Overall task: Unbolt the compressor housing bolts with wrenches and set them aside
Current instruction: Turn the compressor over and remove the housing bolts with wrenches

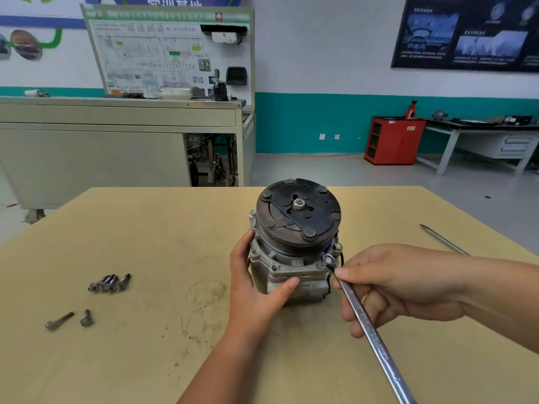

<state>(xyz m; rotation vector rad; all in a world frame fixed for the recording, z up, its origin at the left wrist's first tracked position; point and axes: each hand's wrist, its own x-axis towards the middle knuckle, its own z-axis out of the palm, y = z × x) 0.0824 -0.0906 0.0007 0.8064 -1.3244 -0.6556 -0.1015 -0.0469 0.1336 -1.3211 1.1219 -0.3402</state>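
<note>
Tan desk in foreground; behind, a grey stand bearing a white wiring-diagram panel, a red cabinet against the teal-banded wall, a grey side table beside it, a dark poster above.

White/teal wall, red cabinet, grey floor.

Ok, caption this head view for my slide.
Left hand steadies the compressor while right hand holds a wrench on a housing bolt.
</note>
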